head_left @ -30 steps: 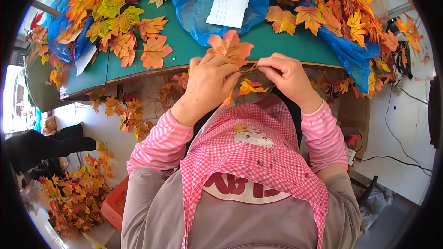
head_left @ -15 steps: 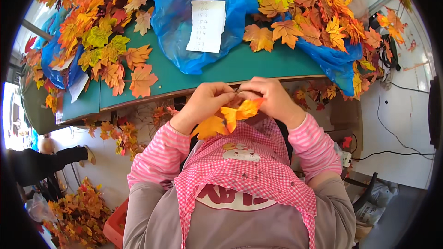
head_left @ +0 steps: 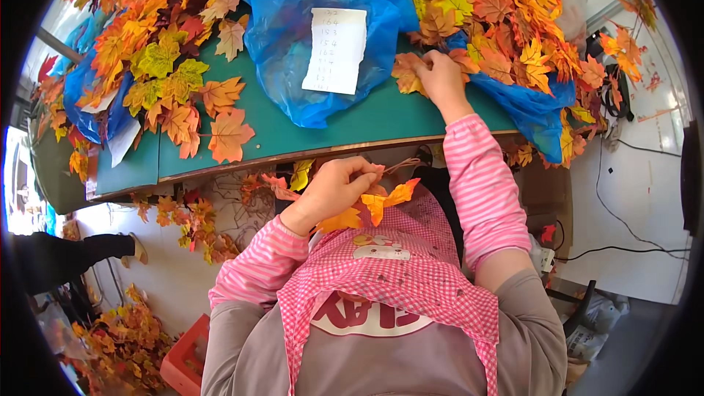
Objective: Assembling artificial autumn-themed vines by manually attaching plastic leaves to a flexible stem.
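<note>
My left hand (head_left: pixel 339 189) is closed in front of the table edge, pinching the stems of a small bunch of artificial maple leaves (head_left: pixel 385 202). These leaves are orange and yellow, and thin stems stick out to the right of my fingers. My right hand (head_left: pixel 444 82) reaches over the table to the pile of leaves at the right. Its thumb and fingers close on an orange maple leaf (head_left: pixel 405 75) at the near left of that pile. Part of this leaf is hidden under the fingertips.
A blue plastic bag (head_left: pixel 282 51) lies mid-table with a handwritten paper (head_left: pixel 337 51) on it. Leaf piles (head_left: pixel 165 59) cover the green table (head_left: pixel 293 139) on both sides. More leaves hang below its edge. A red crate (head_left: pixel 187 356) stands on the floor at left, near another leaf heap (head_left: pixel 128 341).
My right hand has left the bunch and moved up and right to the leaf pile. My left hand keeps the bunch, with its stems now in view.
</note>
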`<state>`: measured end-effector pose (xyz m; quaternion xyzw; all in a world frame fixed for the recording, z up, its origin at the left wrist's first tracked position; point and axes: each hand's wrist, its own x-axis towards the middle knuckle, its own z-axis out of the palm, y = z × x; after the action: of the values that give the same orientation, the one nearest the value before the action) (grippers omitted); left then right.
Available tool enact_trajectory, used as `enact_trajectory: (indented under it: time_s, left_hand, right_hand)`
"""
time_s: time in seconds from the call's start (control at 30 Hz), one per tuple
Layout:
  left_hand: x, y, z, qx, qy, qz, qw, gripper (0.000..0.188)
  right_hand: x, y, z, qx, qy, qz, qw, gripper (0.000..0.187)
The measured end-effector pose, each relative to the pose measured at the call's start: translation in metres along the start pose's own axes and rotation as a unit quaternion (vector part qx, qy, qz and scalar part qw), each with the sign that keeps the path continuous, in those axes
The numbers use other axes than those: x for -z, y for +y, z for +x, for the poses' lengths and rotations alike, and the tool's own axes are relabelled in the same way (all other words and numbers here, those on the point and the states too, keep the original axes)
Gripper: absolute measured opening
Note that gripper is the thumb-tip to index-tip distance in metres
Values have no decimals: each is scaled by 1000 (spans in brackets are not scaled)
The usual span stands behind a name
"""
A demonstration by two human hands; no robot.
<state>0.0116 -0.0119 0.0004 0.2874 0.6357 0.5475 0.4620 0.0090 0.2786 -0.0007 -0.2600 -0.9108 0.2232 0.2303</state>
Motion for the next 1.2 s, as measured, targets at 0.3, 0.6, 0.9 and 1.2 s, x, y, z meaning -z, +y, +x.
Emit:
enact_trajectory:
  time_s: [0.3, 0.6, 0.9, 1.2]
  left_hand:
    - [4, -9, 1, -13, -11, -39, 999, 19]
    - [-5, 10, 1, -64, 41, -12, 997, 17]
    - [-3, -7, 8, -110, 16, 69, 991, 17]
    - [-6, -7, 10, -228, 114, 65, 965, 10]
  right_hand:
    - [57, -14, -13, -162, -102, 478, 857, 17]
    - [55, 26, -28, -37, -331, 775, 538, 30]
    - [49, 4, -17, -76, -255, 710, 653, 20]
    - [59, -27, -55, -18, -261, 503, 824, 19]
